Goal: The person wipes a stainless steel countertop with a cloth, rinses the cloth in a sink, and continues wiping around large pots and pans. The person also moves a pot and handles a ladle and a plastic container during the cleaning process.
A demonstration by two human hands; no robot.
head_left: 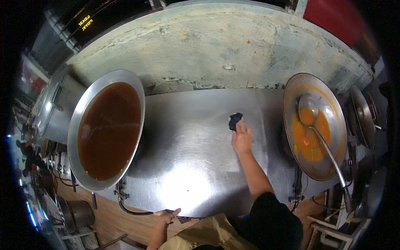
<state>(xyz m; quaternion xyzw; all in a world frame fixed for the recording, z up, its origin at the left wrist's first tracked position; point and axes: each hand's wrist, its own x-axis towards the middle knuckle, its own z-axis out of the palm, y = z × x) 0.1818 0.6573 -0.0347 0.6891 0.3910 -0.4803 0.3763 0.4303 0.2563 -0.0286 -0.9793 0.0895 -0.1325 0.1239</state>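
Note:
My right hand [242, 137] reaches out over the steel counter [183, 125] and grips a crumpled dark cloth [235, 121], which is pressed to the metal surface. My left hand [167, 216] is low at the counter's front edge, beside a black hose [137, 212]. Its fingers are partly stretched out and I see nothing held in them. On the left of the counter stands a wide metal pan [139, 96] filled with brown liquid. To the right is a wok [333, 104] with orange-yellow liquid and a long-handled ladle [327, 150] resting in it.
A rough plastered wall [216, 54] rises behind the counter. A big metal pot [62, 110] stands at far left, and more pans [361, 116] at far right. Gas valves [121, 193] stick out at the front edge. Another pot [79, 213] sits low at left.

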